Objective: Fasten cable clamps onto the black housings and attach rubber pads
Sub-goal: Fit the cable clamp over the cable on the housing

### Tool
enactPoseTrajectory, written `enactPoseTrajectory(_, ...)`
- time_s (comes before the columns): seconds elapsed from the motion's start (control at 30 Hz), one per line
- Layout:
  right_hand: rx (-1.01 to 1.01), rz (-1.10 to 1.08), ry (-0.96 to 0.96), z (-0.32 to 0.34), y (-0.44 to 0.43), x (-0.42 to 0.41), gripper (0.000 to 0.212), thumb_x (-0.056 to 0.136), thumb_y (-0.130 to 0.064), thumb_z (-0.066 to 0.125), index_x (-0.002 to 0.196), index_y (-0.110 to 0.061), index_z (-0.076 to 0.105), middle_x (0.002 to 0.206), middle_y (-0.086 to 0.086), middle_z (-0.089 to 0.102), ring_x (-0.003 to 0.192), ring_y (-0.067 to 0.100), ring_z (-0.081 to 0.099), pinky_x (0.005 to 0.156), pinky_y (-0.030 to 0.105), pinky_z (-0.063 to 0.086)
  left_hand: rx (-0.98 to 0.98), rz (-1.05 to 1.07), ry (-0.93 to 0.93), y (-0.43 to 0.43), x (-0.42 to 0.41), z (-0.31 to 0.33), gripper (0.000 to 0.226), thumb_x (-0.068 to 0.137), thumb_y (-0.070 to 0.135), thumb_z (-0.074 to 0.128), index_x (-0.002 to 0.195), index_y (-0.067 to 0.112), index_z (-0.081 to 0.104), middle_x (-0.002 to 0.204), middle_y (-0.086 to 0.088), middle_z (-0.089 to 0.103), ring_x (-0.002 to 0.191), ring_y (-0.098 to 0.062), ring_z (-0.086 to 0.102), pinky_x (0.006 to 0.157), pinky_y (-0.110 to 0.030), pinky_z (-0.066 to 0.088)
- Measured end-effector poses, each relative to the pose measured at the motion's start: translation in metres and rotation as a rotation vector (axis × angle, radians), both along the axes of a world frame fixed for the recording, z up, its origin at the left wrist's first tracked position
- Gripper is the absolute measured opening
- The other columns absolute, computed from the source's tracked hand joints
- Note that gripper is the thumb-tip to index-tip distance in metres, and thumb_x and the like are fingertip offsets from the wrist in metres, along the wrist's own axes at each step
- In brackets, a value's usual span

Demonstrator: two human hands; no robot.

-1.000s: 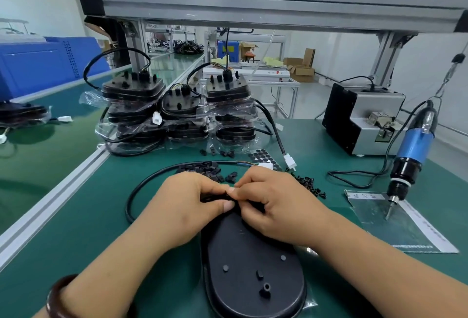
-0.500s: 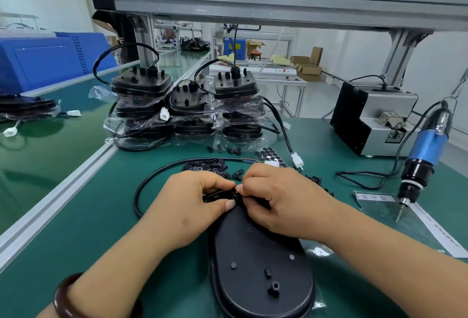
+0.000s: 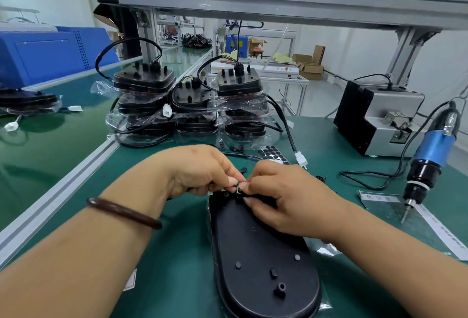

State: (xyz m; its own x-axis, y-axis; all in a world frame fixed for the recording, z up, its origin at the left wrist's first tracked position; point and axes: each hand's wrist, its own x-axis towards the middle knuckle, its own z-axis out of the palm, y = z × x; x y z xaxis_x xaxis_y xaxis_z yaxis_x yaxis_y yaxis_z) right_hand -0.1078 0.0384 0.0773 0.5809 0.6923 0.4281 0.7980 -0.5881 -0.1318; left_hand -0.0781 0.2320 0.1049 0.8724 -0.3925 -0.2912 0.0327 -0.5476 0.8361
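A long black oval housing [image 3: 263,254] lies flat on the green mat in front of me, with small posts on its near end. At its far end sits a small black cable clamp [image 3: 238,191]. My left hand [image 3: 200,170] and my right hand [image 3: 286,198] meet there, and the fingertips of both pinch the clamp. The cable under the hands is mostly hidden. A sheet of round black rubber pads [image 3: 273,153] lies just beyond my hands, with loose black clamps [image 3: 236,148] beside it.
Stacks of bagged black housings [image 3: 192,104] with cables stand at the back of the mat. A blue electric screwdriver [image 3: 430,155] hangs at the right above a clear sheet [image 3: 395,212]. A grey and black screw feeder [image 3: 374,117] sits behind it. An aluminium rail [image 3: 63,186] borders the left.
The view has tilted and moved closer. Both hands stay together at the housing's far end, and the clamp now shows between the fingertips. The left forearm lies further across the mat.
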Motion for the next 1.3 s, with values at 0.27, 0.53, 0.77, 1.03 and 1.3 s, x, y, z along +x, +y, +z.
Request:
enactPoseTrajectory(0.27,-0.078,0.032,0.029,0.013,0.004,0.008,0.011,0.087,-0.016,0.065,0.08,-0.01,0.071,0.074,0.003,0.056,0.064,0.022,0.054,0.06,0.029,0.044,-0.095,0.028,-0.085,0.003,-0.004,-0.014,0.021,0.089,0.001,0.058,0.077,0.016,0.067,0.067,0.002,0.062,0.062,-0.009,0.039,0.051,-0.019,0.026)
enactPoseTrajectory(0.53,-0.205,0.095,-0.047,0.021,0.008,0.018,0.015,0.092,-0.016,0.06,0.083,-0.004,0.063,0.077,0.009,0.058,0.068,0.03,0.056,0.061,0.036,0.046,-0.016,-0.031,0.039,0.0,0.009,-0.006,0.033,0.09,0.001,0.054,0.062,0.016,0.065,0.061,0.002,0.057,0.052,-0.006,0.04,0.045,-0.016,0.027)
enactPoseTrajectory(0.77,-0.16,0.092,-0.179,0.006,0.005,0.016,0.009,0.085,-0.009,0.062,0.082,-0.003,0.067,0.072,0.007,0.058,0.055,0.03,0.054,0.045,0.028,0.036,-0.069,-0.003,0.005,0.003,0.007,-0.011,0.025,0.089,0.002,0.058,0.069,0.014,0.067,0.06,0.004,0.061,0.05,-0.003,0.043,0.045,-0.014,0.031)
enactPoseTrajectory(1.03,-0.017,0.102,-0.12,0.002,0.004,0.019,0.011,0.088,-0.009,0.061,0.084,-0.005,0.07,0.071,0.004,0.06,0.062,0.024,0.057,0.049,0.037,0.049,-0.139,0.009,0.005,0.007,0.005,-0.015,0.016,0.088,0.005,0.063,0.078,0.015,0.071,0.066,0.004,0.064,0.06,-0.004,0.049,0.048,-0.01,0.039)
enactPoseTrajectory(1.3,-0.131,0.101,-0.141,0.004,0.001,0.013,0.014,0.086,-0.008,0.06,0.093,-0.009,0.073,0.081,0.006,0.065,0.058,0.028,0.059,0.047,0.03,0.047,-0.174,-0.033,-0.051,0.016,0.005,-0.019,0.021,0.085,0.002,0.065,0.077,0.019,0.075,0.071,0.001,0.063,0.061,-0.003,0.053,0.055,-0.012,0.045)
